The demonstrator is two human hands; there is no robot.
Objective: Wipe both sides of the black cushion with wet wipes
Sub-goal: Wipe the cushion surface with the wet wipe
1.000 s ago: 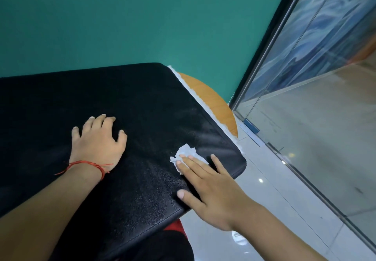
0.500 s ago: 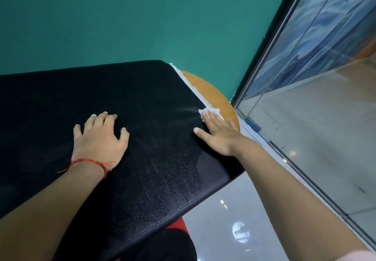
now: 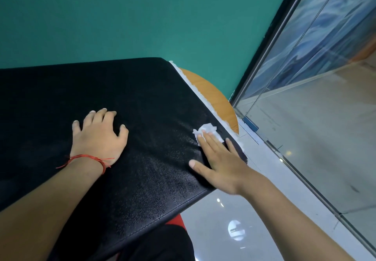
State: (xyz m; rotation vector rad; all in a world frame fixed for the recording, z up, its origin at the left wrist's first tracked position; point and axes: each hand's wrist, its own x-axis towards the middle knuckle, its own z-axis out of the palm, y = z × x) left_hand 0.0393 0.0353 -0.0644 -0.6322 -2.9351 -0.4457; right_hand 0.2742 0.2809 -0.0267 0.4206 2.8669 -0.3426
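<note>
A large black leather-like cushion (image 3: 132,101) lies flat across my lap and a round table. My left hand (image 3: 99,136), with a red string at the wrist, rests on the cushion's middle, fingers slightly curled and fingertips pressing down. My right hand (image 3: 218,161) lies flat near the cushion's right edge. Its straight fingers press a crumpled white wet wipe (image 3: 207,130) against the surface. A damp sheen shows on the cushion around the wipe.
A round wooden table (image 3: 215,99) pokes out from under the cushion's right edge, with a white strip along the cushion's side. A teal wall stands behind. A glass partition (image 3: 317,89) with a metal frame runs along the right. Glossy grey floor lies below.
My right hand slid the wipe forward along the cushion's right edge, then back toward me to about mid-edge. My left hand stayed in place.
</note>
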